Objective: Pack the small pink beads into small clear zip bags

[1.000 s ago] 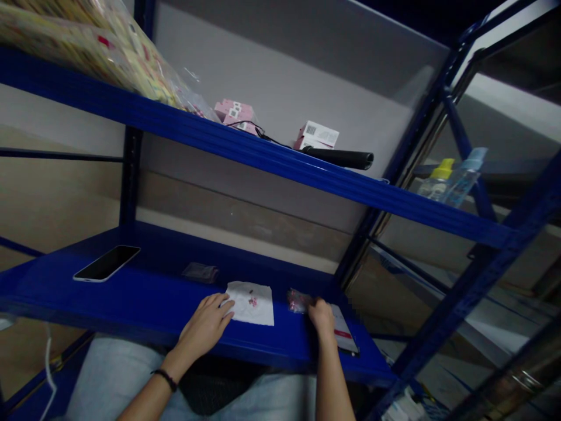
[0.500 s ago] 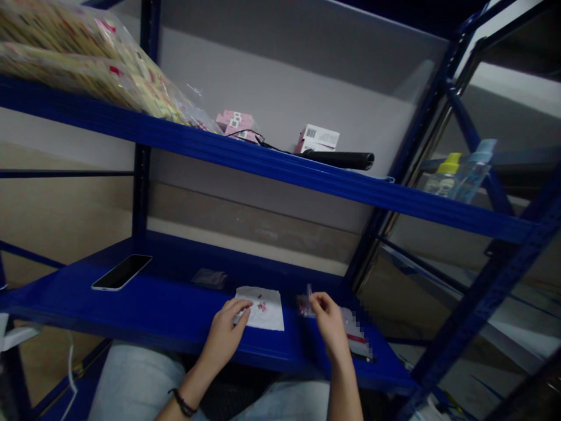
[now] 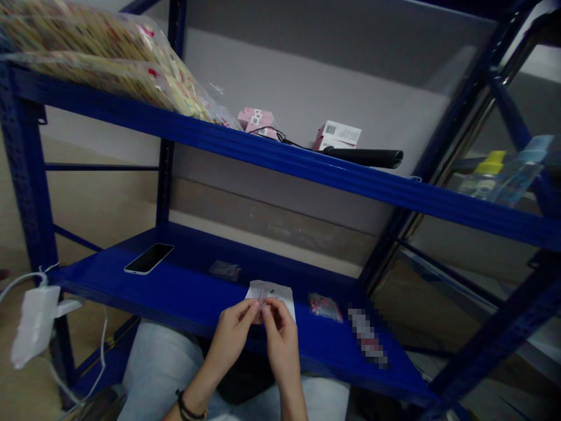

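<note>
Close together over a white sheet of paper (image 3: 287, 295), my left hand (image 3: 236, 332) and my right hand (image 3: 281, 339) pinch a small clear plastic bag (image 3: 262, 296) between thumbs and fingertips. Its upper strip sticks up above the fingers, and something pinkish shows between them; the fingers hide most of the bag. A small dark piece (image 3: 272, 290) lies on the paper behind my right fingers. Right of the paper lies a clear bag with small pink-red pieces (image 3: 324, 307). Flat clear bags (image 3: 225, 270) lie behind and left of the paper.
A phone (image 3: 149, 259) lies at the left of the blue table (image 3: 188, 292). A blurred-out packet (image 3: 368, 339) is at the right. The shelf edge (image 3: 289, 158) above carries big filled bags (image 3: 105, 64), pink boxes (image 3: 258, 121) and a black tube (image 3: 366, 156).
My right hand has moved left from the right side of the table, bringing a small plastic bag to my left hand. Both hands now hold it over the paper. The view has shifted.
</note>
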`<action>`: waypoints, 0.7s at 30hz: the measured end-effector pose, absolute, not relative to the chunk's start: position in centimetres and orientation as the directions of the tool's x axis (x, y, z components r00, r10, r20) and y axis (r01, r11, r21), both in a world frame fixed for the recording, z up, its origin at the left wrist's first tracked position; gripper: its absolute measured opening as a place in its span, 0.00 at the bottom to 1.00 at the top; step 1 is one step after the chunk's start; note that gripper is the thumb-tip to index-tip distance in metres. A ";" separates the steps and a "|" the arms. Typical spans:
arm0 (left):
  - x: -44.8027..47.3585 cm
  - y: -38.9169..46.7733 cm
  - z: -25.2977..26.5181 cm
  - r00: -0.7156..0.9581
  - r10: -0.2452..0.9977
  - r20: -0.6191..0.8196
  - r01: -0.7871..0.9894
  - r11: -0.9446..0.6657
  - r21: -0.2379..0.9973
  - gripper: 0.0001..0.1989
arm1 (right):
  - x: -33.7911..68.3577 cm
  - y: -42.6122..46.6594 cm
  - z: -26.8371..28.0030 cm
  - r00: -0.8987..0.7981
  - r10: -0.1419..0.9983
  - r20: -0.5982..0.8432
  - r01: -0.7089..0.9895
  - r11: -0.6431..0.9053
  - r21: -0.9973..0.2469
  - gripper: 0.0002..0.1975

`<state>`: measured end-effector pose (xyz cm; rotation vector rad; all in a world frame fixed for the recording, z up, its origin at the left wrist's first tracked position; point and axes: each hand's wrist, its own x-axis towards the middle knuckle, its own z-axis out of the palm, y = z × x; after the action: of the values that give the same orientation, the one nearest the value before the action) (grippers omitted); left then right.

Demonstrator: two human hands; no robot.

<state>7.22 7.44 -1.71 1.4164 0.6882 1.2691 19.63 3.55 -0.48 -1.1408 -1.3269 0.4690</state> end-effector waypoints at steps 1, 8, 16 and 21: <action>7.2 7.5 -1.9 0.286 0.905 0.314 -0.258 -0.242 0.935 0.16 | 19.7 3.6 -0.7 0.258 0.825 0.503 0.323 0.417 -0.850 0.13; 7.0 7.1 -2.0 0.297 0.893 0.339 -0.232 -0.276 0.933 0.12 | 19.6 3.7 -1.3 0.200 0.892 0.406 0.235 0.358 -0.904 0.14; 6.6 6.7 -1.6 0.216 0.824 0.524 0.133 -0.556 0.820 0.12 | 19.4 3.7 -1.5 0.159 0.898 0.410 0.278 0.358 -0.892 0.14; 7.2 6.4 -2.3 0.247 0.783 0.571 0.358 -0.621 0.697 0.13 | 19.4 3.3 -1.8 0.188 0.873 0.449 0.494 0.312 -0.812 0.12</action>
<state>7.16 6.45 -2.31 2.0984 1.0403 1.3421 19.40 3.30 -1.80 -1.3334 -1.4598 0.4271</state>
